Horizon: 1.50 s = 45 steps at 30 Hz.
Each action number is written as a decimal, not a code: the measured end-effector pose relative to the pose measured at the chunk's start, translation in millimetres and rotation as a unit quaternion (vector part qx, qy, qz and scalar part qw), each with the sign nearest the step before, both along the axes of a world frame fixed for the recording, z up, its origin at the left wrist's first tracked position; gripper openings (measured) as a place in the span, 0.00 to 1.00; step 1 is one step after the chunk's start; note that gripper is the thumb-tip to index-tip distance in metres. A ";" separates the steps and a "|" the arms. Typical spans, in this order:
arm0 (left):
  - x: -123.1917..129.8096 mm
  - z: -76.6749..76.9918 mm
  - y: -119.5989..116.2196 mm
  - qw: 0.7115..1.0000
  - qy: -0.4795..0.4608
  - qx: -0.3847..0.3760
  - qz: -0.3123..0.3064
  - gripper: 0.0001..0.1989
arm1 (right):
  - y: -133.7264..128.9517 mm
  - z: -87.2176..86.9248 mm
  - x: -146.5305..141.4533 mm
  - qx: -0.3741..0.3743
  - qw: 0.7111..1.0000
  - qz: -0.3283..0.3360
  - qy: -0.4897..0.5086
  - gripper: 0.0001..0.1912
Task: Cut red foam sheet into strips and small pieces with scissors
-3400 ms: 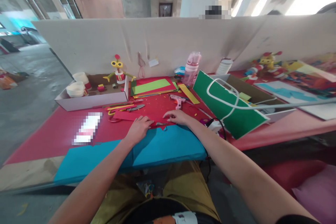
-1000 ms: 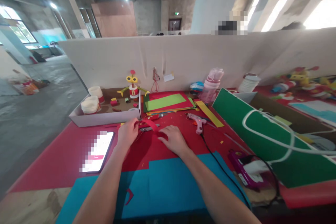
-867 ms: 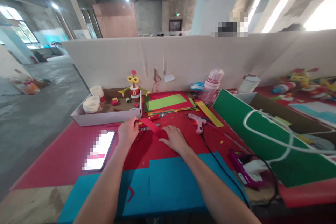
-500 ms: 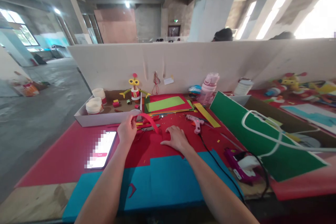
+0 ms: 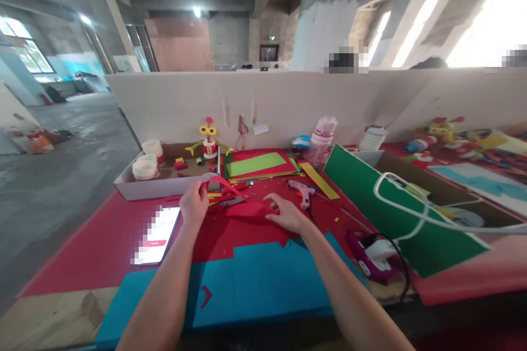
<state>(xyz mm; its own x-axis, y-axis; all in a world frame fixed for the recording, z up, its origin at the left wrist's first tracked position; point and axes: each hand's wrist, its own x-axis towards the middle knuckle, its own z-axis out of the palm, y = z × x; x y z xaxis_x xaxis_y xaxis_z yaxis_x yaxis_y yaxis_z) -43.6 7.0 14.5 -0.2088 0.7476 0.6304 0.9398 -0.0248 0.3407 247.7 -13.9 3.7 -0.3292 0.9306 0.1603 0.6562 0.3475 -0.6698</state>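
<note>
Red tabletop point(image 5: 99, 241), smooth. Blue sheet point(image 5: 263, 279), flat, matte, far edge stepped, along near side. Phone point(image 5: 160, 237), glossy rectangle; screen writing blurred. Right hand point(image 5: 289, 215): thumb and fingers apart, over tabletop. Left hand point(image 5: 193, 203): fingertips clamped on one end of red strip point(image 5: 228, 184). Strip thin, ribbon-like, bowed above tabletop, between the hands.

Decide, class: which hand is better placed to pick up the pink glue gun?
Probably the right hand: it is nearer the glue gun and looks open, while the left hand pinches a red strip.
</note>
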 end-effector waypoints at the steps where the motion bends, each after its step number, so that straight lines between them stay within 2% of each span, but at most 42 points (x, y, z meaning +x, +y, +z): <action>1: 0.6 0.5 -0.2 1.000 -0.004 0.003 -0.001 0.11 | 7.5 0.4 6.8 0.015 1.000 -0.018 0.018 0.19; 3: 2.2 1.2 -0.6 1.000 -0.008 0.002 0.000 0.12 | 28.0 0.6 14.6 0.038 0.996 -0.069 0.041 0.18; 6: 4.2 1.8 -1.6 1.000 -0.007 0.004 0.005 0.14 | 63.7 -0.1 10.0 0.047 0.987 -0.136 0.068 0.19; 9: 4.2 2.2 -3.0 0.999 -0.006 0.034 -0.007 0.14 | 91.3 -0.1 -4.7 0.023 0.983 -0.144 0.111 0.20; 12: 4.1 2.1 -3.8 0.998 -0.005 0.054 -0.037 0.14 | 102.2 -1.0 -10.4 0.041 0.982 -0.172 0.059 0.25; 14: 4.5 1.7 -3.3 0.998 0.005 0.041 -0.053 0.12 | 98.4 -2.8 -4.6 0.089 0.975 -0.203 -0.004 0.27; 16: 5.4 1.2 -2.0 0.998 0.019 0.014 -0.059 0.10 | 85.1 -5.1 5.8 0.158 0.963 -0.217 -0.031 0.23; 19: 10.3 1.0 -1.9 0.998 0.032 -0.013 -0.054 0.08 | 50.4 -7.1 18.0 0.253 0.953 -0.166 0.008 0.13; 21: 18.8 0.5 -4.7 0.997 0.047 -0.011 -0.056 0.07 | 22.7 -6.6 18.0 0.298 0.937 -0.176 0.053 0.14; 23: 32.2 -0.9 -10.1 0.993 0.078 -0.003 -0.085 0.07 | -2.8 -5.3 10.9 0.337 0.916 -0.204 0.072 0.18; 25: 47.5 -3.2 -17.0 0.982 0.125 0.000 -0.142 0.07 | -21.9 -3.9 -1.3 0.359 0.919 -0.160 0.043 0.22; 28: 63.2 -4.7 -27.4 0.959 0.190 0.015 -0.210 0.09 | -35.6 -3.1 -21.7 0.353 0.934 -0.030 -0.055 0.28; 30: 65.0 -3.4 -32.7 0.956 0.191 0.047 -0.219 0.08 | -36.3 -4.1 -32.6 0.351 0.931 -0.001 -0.096 0.32; 33: 60.4 -1.9 -36.9 0.947 0.210 0.056 -0.235 0.08 | -30.3 -8.8 -40.1 0.368 0.922 0.013 -0.123 0.31; 37: 59.3 -7.8 -37.2 0.902 0.294 -0.050 -0.312 0.10 | -20.4 -18.9 -32.9 0.355 0.923 0.035 -0.146 0.23; 40: 64.1 -13.8 -37.2 0.870 0.312 -0.123 -0.361 0.11 | -18.3 -22.5 -21.1 0.290 0.940 0.045 -0.171 0.20; 43: 68.4 -15.7 -38.8 0.865 0.293 -0.174 -0.368 0.12 | -17.2 -20.8 -10.4 0.202 0.961 0.022 -0.188 0.19; 45: 69.8 -15.6 -40.0 0.863 0.288 -0.195 -0.368 0.12 | -12.9 -18.0 -4.0 0.171 0.964 0.000 -0.205 0.17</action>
